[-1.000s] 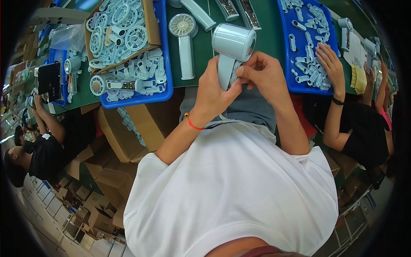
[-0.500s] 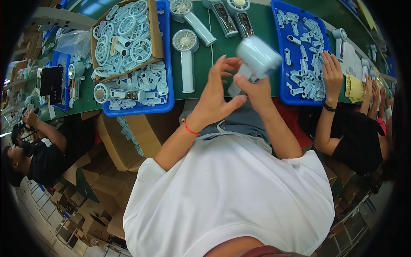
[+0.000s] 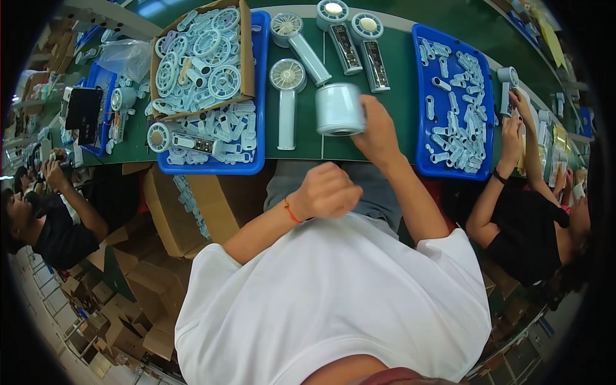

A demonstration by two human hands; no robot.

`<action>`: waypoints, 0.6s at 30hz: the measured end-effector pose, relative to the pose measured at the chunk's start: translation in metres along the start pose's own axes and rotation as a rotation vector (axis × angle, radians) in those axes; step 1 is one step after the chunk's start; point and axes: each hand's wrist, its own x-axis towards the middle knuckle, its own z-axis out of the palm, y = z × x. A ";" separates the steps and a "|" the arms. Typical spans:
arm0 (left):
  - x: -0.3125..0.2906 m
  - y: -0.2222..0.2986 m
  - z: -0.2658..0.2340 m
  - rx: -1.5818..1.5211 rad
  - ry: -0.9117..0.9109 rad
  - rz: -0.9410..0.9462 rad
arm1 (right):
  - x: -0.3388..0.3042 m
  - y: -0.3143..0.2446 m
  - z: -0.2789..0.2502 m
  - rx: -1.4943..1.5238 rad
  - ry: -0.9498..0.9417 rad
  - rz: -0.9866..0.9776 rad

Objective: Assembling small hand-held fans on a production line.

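My right hand (image 3: 380,133) is closed on a glossy pale-blue cylindrical housing (image 3: 340,110), held above the table's front part. The fingers behind it are hidden. My left hand (image 3: 328,191), with a red cord at the wrist, is curled in front of my waist, apart from the housing. Whether it holds anything small is hidden. Left of the housing lie two handheld fans, one upright in view (image 3: 288,106) and one slanted (image 3: 300,48). Behind it lie two opened fan bodies, a left one (image 3: 340,35) and a right one (image 3: 372,51), with circuit boards showing in their handles.
At the left, a blue tray (image 3: 260,122) bears a cardboard box (image 3: 246,64) of pale-blue rings and small parts. A second blue tray (image 3: 425,138) with loose clips stands at the right. Co-workers sit on both sides; one person's hands (image 3: 511,131) hold a fan body.
The housing has moved left and down, and turned more upright, in my right hand. My left hand has drawn back toward my waist and curled. The right co-worker has lifted a fan body.
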 end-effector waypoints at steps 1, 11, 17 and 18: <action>0.013 0.010 -0.006 0.094 0.012 0.121 | 0.002 -0.007 -0.006 -0.218 -0.130 -0.051; 0.055 -0.008 -0.011 0.529 -0.449 -0.240 | -0.024 -0.009 -0.046 -0.244 -0.456 0.031; 0.052 -0.018 -0.002 0.528 -0.421 -0.142 | -0.039 -0.005 -0.039 -0.191 -0.267 0.061; 0.053 -0.017 -0.002 0.539 -0.430 -0.127 | -0.041 -0.005 -0.039 -0.171 -0.222 0.047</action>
